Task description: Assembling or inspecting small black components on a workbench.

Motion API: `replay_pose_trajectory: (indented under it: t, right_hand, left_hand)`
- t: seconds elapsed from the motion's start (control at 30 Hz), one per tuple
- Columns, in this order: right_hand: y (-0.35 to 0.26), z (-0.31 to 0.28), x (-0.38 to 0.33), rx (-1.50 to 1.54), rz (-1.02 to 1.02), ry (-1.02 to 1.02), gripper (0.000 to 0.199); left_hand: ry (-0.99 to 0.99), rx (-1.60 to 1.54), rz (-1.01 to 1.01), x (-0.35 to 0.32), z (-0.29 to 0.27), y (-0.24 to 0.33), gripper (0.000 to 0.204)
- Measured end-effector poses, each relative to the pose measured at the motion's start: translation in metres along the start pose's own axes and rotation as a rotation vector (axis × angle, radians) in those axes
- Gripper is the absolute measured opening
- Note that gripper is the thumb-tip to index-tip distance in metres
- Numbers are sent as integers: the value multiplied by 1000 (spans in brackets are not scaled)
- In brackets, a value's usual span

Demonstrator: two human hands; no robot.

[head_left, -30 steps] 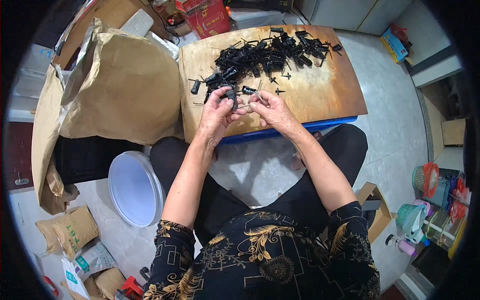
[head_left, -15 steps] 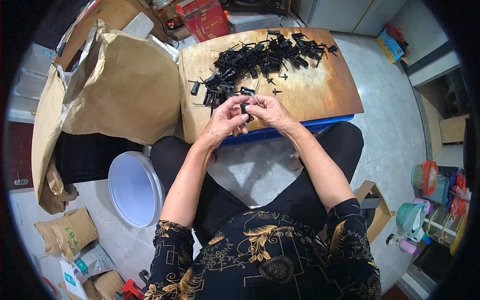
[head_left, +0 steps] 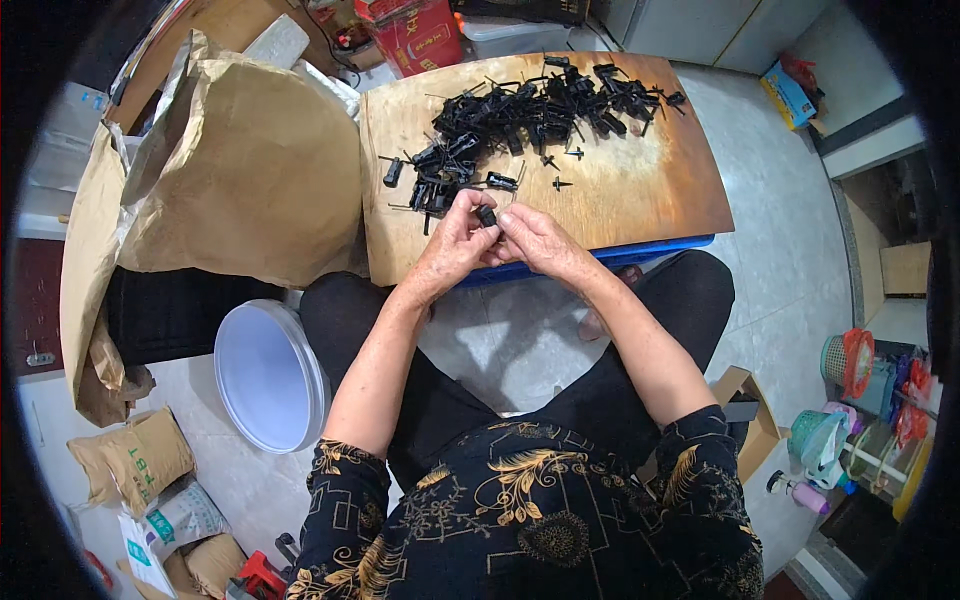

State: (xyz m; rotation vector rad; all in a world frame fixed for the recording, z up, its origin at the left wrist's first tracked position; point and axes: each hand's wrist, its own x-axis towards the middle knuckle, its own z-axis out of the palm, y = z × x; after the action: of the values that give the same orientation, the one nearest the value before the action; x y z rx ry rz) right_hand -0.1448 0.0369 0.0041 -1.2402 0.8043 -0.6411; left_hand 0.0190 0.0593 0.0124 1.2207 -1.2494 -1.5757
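The wooden desk (head_left: 660, 195) spans the upper middle of the frame, with a blue edge (head_left: 665, 245) showing under its near side; it sits just in front of the person's parted knees, which probably keeps everything on it within easy reach. A big brown paper sack (head_left: 250, 170) stands with its mouth crumpled at upper left, close against the desk's left side. Below it, left of centre, a round white tub (head_left: 270, 375) rests beside the left knee, perhaps put there to be handy.

The heap of black parts (head_left: 540, 115) runs across the desk's far and left portions, likely set back so the forearms have room. At the near edge, mid-frame, the left hand (head_left: 452, 245) grasps one black piece (head_left: 487, 215) between thumb and fingers, seemingly to steady it. The right hand (head_left: 543, 243) meets it from the right, fingertips drawn together; whether they pinch the piece or something slim is hidden. Smallest, a few black spikes (head_left: 562, 184) lie apart, right of the heap.
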Motion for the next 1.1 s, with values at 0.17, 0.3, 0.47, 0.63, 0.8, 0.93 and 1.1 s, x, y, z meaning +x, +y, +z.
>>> replay_pose_trajectory:
  t: [0.17,0.3,0.47,0.63,0.8,0.93,1.1]
  right_hand:
    - [9,-3,5,-57,10,10,27]
    - [18,-5,9,-122,-41,18,26]
    - [22,-3,13,-221,-62,46,24]
    - [26,3,24,-271,-145,129,22]
    - [14,-7,48,-110,-142,69,24]
    - [28,-31,59,-920,-225,462,35]
    - [31,-27,58,-1145,-15,381,27]
  left_hand:
    - [9,70,-3,4,0,-1,21]
    - [12,68,-4,6,2,-2,21]
    - [90,140,26,5,5,-11,24]
    - [208,421,131,7,8,-3,22]
    - [329,248,202,17,1,-8,17]
    - [432,-203,-34,22,-4,-4,17]
    - [393,-367,-172,11,-13,-9,22]
